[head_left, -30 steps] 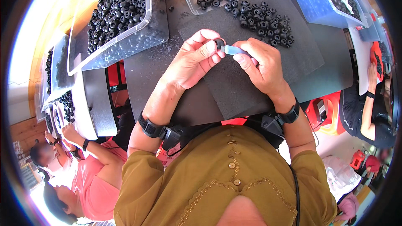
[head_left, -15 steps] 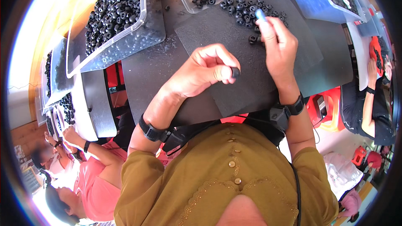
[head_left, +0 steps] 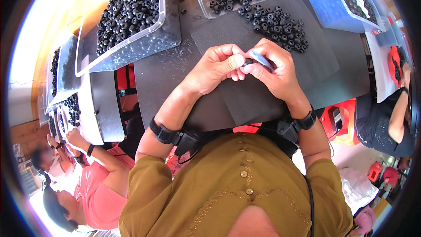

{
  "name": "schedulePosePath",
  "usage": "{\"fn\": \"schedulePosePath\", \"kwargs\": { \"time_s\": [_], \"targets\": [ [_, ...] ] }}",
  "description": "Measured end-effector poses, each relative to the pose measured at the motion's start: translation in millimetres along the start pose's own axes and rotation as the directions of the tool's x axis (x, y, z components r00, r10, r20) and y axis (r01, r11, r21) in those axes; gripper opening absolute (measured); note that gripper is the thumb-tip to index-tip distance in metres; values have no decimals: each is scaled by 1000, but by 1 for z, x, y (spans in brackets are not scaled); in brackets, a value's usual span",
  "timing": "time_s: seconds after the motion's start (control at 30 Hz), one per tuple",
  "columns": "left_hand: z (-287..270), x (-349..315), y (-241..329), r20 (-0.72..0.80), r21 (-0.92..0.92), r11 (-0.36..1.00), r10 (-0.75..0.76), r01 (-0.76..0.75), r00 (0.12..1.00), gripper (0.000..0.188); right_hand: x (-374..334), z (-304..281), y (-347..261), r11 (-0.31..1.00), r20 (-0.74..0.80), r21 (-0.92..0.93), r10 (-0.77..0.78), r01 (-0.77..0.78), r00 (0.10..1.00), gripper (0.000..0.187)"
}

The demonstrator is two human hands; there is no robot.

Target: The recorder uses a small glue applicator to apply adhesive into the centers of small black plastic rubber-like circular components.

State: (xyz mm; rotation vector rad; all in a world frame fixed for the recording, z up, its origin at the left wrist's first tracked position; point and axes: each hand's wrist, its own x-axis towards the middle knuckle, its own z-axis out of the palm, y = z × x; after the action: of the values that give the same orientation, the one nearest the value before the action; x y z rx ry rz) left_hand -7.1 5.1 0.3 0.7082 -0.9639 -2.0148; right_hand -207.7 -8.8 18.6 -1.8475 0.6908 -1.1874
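Above the dark mat [head_left: 245,101], my two hands meet. My left hand [head_left: 217,68] pinches a small black round piece [head_left: 247,62] between thumb and fingertips; most of it is covered. My right hand [head_left: 279,68] is closed around a slim tool with a light-blue handle [head_left: 262,59], held against the piece; its working end is hidden, so its kind does not show. Just beyond the hands, a pile of small black round pieces with holes [head_left: 283,28] lies spread on the mat.
A clear bin [head_left: 164,15] heaped with black pieces stands at the left, a smaller clear bin [head_left: 239,9] behind the pile, a blue bin [head_left: 322,8] at the right. A co-worker in pink [head_left: 105,188] sits on the left; another person's forearm [head_left: 397,109] shows on the right.
My right hand has come back from the pile, toward me and left, bringing the blue tool to the piece in my left hand. The view has shifted slightly.
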Motion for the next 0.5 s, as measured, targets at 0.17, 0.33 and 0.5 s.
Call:
{"fn": "schedulePosePath", "kwargs": {
  "time_s": [0.17,0.33,0.5],
  "targets": [
    [10,2,-1,18,47,992,118,-119,993,21,-5,0,7,995,-62,35,99,-97,993,16],
    [5,1,-10,18,40,991,126,-127,992,22,-7,-4,10,975,4,143,168,-167,986,15],
    [3,-1,-6,21,33,990,139,-139,990,18,-6,-7,7,956,67,177,225,-233,972,15]
  ]
}}
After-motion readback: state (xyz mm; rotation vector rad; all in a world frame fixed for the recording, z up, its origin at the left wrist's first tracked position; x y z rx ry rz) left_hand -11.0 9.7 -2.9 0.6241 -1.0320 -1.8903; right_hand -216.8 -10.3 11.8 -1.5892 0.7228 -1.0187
